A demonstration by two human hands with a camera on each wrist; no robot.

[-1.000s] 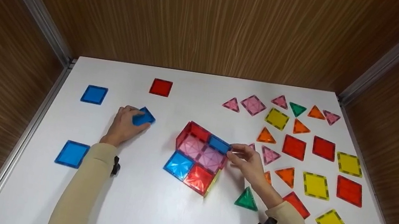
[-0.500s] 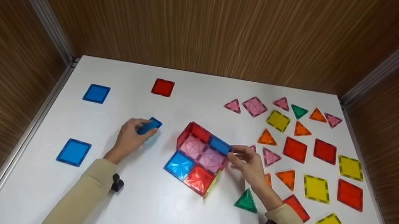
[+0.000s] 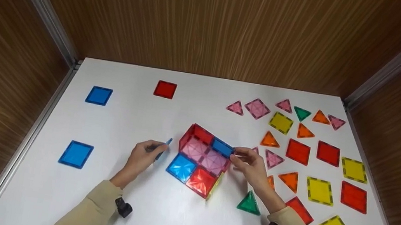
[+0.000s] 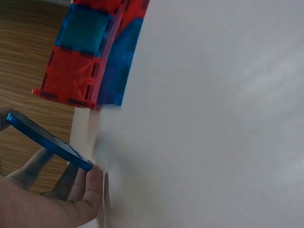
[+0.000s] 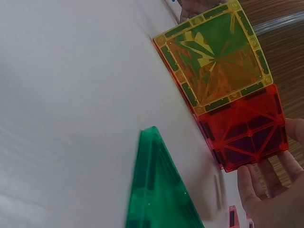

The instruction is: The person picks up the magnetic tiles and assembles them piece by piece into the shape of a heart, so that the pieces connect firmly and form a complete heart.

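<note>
A blue square magnetic tile (image 4: 50, 141) is pinched between the thumb and fingers of my left hand (image 3: 140, 160), tilted up on edge and apart from the structure. The magnetic tile structure (image 3: 195, 149) stands mid-table: a pink floor, red and blue upright walls at the back and left, and a blue tile (image 3: 181, 167) and red tile (image 3: 201, 181) on the near side. My right hand (image 3: 255, 171) pinches its back right corner. In the right wrist view those fingers hold the end of a red wall tile (image 5: 249, 130), beside a yellow wall tile (image 5: 216, 59).
On the right lie several loose tiles, among them a green triangle (image 3: 249, 204), a yellow square (image 3: 319, 191) and a red square (image 3: 297, 151). To the left are blue squares (image 3: 76, 154) and a red square (image 3: 165, 89). Wood-grain panels (image 3: 213, 24) enclose the white table.
My left hand has lifted the blue tile and carried it right and nearer, towards the structure, turning it from nearly flat to on edge. My right hand stays at the same corner.
</note>
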